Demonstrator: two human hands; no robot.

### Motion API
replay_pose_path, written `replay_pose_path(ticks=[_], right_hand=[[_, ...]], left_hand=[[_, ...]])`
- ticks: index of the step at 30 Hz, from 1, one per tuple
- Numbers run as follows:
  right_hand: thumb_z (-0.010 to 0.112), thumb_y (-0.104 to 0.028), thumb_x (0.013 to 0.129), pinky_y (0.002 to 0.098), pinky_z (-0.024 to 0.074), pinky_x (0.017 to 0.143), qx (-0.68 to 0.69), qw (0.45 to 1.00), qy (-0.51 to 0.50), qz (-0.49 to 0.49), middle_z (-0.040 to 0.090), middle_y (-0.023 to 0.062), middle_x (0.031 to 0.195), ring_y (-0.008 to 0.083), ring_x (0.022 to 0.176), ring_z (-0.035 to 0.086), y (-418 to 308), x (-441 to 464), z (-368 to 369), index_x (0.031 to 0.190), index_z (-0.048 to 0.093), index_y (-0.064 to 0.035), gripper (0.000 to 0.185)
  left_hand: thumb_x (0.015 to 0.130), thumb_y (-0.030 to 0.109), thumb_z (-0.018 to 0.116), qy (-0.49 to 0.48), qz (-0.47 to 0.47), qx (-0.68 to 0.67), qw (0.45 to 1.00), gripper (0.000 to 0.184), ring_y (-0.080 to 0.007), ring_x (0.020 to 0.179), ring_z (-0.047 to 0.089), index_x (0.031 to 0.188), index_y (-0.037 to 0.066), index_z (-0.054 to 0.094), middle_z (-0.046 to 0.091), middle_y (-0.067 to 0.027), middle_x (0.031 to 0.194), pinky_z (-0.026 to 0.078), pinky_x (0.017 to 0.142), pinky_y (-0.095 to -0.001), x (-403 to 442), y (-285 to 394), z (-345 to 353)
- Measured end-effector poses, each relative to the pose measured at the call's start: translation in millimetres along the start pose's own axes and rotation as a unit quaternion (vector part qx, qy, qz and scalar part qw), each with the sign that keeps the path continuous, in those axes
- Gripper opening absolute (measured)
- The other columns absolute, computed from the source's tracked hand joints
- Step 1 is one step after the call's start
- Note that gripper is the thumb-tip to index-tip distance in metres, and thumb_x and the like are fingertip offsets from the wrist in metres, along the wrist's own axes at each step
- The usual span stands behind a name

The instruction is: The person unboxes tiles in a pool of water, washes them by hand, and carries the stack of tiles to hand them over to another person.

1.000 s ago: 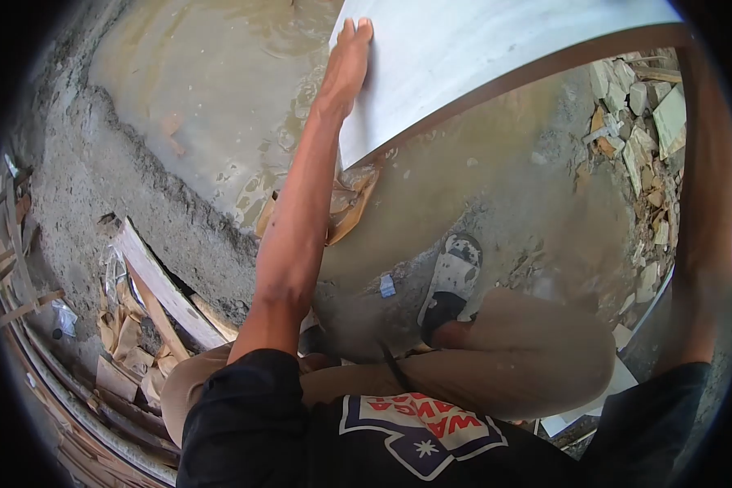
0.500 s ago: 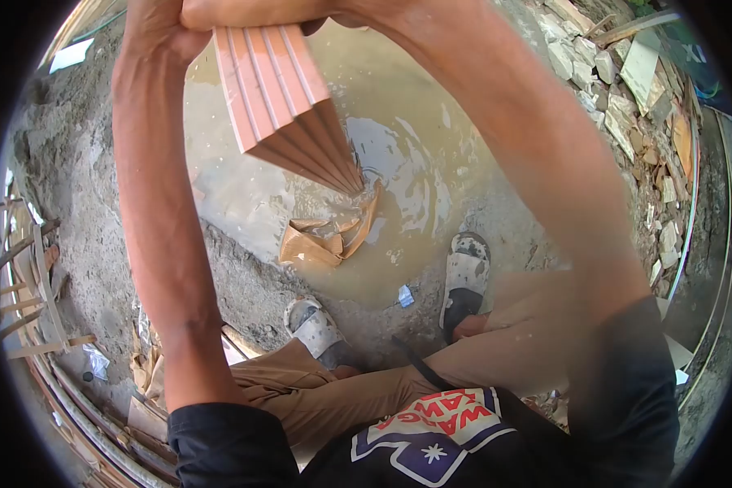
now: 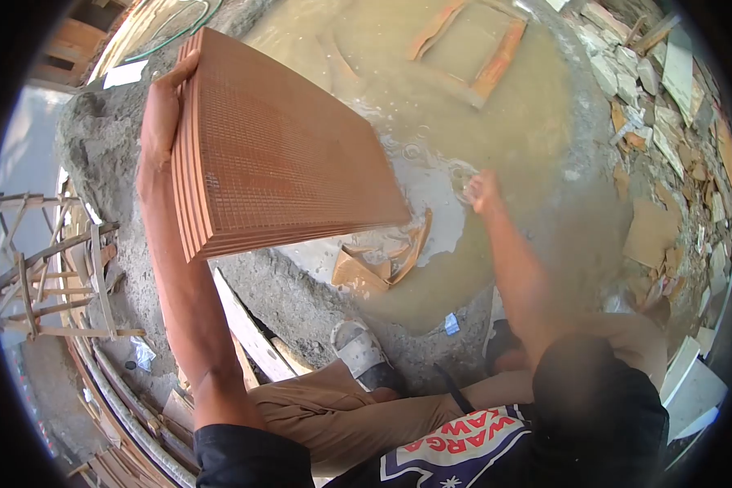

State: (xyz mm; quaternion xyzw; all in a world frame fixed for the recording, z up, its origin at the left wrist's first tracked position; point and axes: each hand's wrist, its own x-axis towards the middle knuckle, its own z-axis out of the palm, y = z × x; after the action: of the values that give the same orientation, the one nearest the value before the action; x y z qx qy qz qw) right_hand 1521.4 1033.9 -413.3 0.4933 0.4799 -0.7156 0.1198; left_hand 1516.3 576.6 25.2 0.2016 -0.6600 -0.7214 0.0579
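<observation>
A: Your tile stack [image 3: 285, 146] is up on the left, over the near-left edge of the murky pool [image 3: 537, 138]. How are you carrying it?

B: By its left side. Your left hand [image 3: 163, 114] is clamped around the layered edges, probably so the tiles stay squared together instead of sliding apart.

A: It leans, though. The grid-textured face is turned up toward you, and the right end dips low.

B: That lean likely lets the low corner share the weight, as you have only one hand on the stack. Whether that corner rests on anything underwater, I cannot tell.

A: And your right hand [image 3: 484, 193]?

B: It is away from the stack, to the right, at the water. Your fingers look curled, but splashing blurs them; I cannot tell whether they grasp anything.

A: You have torn cardboard [image 3: 362, 272] just below the stack's low corner, at the near side of the pool, and brown strips [image 3: 500, 61] lying in the water at the far side.

B: Your slipper [image 3: 358, 354] is planted on the near bank, legs apart, which seems to steady you against the one-sided load.
</observation>
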Motion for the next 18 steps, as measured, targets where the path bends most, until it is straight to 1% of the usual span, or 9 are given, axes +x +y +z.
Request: replay_pose_path(ticks=[2, 3, 5, 8, 9, 10, 11, 14, 18], right_hand=[[0.055, -0.037, 0.102, 0.0482, 0.0515, 0.11, 0.014, 0.996, -0.083, 0.016, 0.066, 0.0256, 0.135, 0.0371, 0.123, 0.065, 18.5, 43.6, -3.1, 0.124, 0.066, 0.0061, 0.049], [0.055, -0.035, 0.102, 0.0474, 0.0525, 0.109, 0.018, 0.991, -0.131, 0.025, 0.07, 0.0248, 0.128, 0.0375, 0.117, 0.068, 25.4, 53.6, 12.6, 0.117, 0.069, 0.0052, 0.045], [0.056, -0.033, 0.102, 0.0462, 0.0535, 0.108, 0.117, 0.897, -0.416, 0.087, 0.075, 0.0232, 0.119, 0.0385, 0.112, 0.071, 0.3, -31.7, 65.3, 0.111, 0.072, 0.004, 0.041], [0.054, -0.031, 0.106, 0.0473, 0.0493, 0.114, 0.114, 0.768, -0.631, 0.008, 0.07, 0.025, 0.134, 0.039, 0.129, 0.065, -45.8, -188.7, 161.5, 0.124, 0.07, 0.0065, 0.044], [0.054, -0.031, 0.107, 0.0474, 0.0465, 0.117, 0.09, 0.745, -0.659, -0.051, 0.067, 0.0251, 0.141, 0.0382, 0.135, 0.062, -62.1, -249.0, 184.4, 0.131, 0.068, 0.0076, 0.047], [0.047, -0.03, 0.11, 0.0456, 0.0397, 0.122, 0.031, 0.733, -0.665, -0.139, 0.059, 0.0248, 0.15, 0.0356, 0.143, 0.054, -74.9, -303.2, 202.6, 0.143, 0.057, 0.0093, 0.052], [0.04, -0.029, 0.113, 0.0439, 0.0329, 0.127, -0.023, 0.714, -0.66, -0.232, 0.051, 0.0244, 0.159, 0.0329, 0.151, 0.047, -78.7, -345.1, 214.7, 0.154, 0.046, 0.011, 0.058], [0.04, -0.028, 0.114, 0.0393, 0.029, 0.129, -0.057, 0.638, -0.619, -0.454, 0.041, 0.0186, 0.168, 0.0269, 0.155, 0.04, -71.7, -406.6, 245.2, 0.159, 0.04, 0.0092, 0.059], [0.042, -0.031, 0.114, 0.0371, 0.0313, 0.126, -0.066, 0.719, -0.56, -0.406, 0.045, 0.0141, 0.164, 0.0236, 0.152, 0.04, -50.7, -376.8, 239.3, 0.16, 0.041, 0.0056, 0.059]], left_hand=[[0.105, 0.03, 0.064, -0.013, -0.026, -0.008, 1.0, 0.046, -0.0192, 0.093, 0.075, 0.133, -0.006, 0.066, 0.075, -0.0167, 0.118, 0.061, 0.081, -0.0289, 0.0, 0.9, -13.1], [0.104, 0.032, 0.064, 0.019, 0.001, -0.011, 1.0, 0.041, -0.0199, 0.073, 0.075, 0.12, -0.006, 0.069, 0.077, -0.0176, 0.097, 0.059, 0.065, -0.0298, -7.5, 0.3, -3.1], [0.103, 0.032, 0.065, -0.001, -0.003, 0.021, 1.0, 0.04, -0.02, 0.074, 0.073, 0.119, -0.005, 0.07, 0.077, -0.0155, 0.099, 0.059, 0.07, -0.0303, -5.2, 2.6, -9.3], [0.103, 0.036, 0.058, 0.0, 0.074, 0.072, 0.995, 0.046, -0.0218, 0.088, 0.072, 0.12, -0.005, 0.072, 0.075, -0.0182, 0.107, 0.055, 0.083, -0.0346, 9.4, -5.9, -16.2], [0.103, 0.032, 0.057, 0.066, 0.089, 0.191, 0.975, 0.044, -0.0233, 0.091, 0.072, 0.117, -0.006, 0.073, 0.075, -0.0194, 0.108, 0.054, 0.087, -0.038, -1.2, 4.1, -10.1], [0.103, 0.036, 0.056, -0.037, 0.115, 0.108, 0.987, 0.049, -0.0252, 0.097, 0.071, 0.118, -0.008, 0.074, 0.075, -0.0211, 0.112, 0.052, 0.09, -0.0414, 22.6, -8.7, -21.2], [0.103, 0.035, 0.055, -0.006, 0.143, 0.158, 0.977, 0.049, -0.0278, 0.099, 0.072, 0.118, -0.007, 0.074, 0.075, -0.0234, 0.112, 0.051, 0.092, -0.0424, 17.8, -7.9, -17.6], [0.104, 0.034, 0.051, 0.055, 0.234, 0.231, 0.943, 0.049, -0.0356, 0.105, 0.073, 0.116, -0.008, 0.075, 0.075, -0.0298, 0.112, 0.051, 0.096, -0.0456, 16.2, -7.4, 1.5], [0.103, 0.033, 0.049, 0.059, 0.22, 0.162, 0.96, 0.051, -0.0453, 0.112, 0.072, 0.106, -0.01, 0.075, 0.072, -0.0369, 0.112, 0.053, 0.095, -0.0507, 6.4, -2.2, 31.4]])
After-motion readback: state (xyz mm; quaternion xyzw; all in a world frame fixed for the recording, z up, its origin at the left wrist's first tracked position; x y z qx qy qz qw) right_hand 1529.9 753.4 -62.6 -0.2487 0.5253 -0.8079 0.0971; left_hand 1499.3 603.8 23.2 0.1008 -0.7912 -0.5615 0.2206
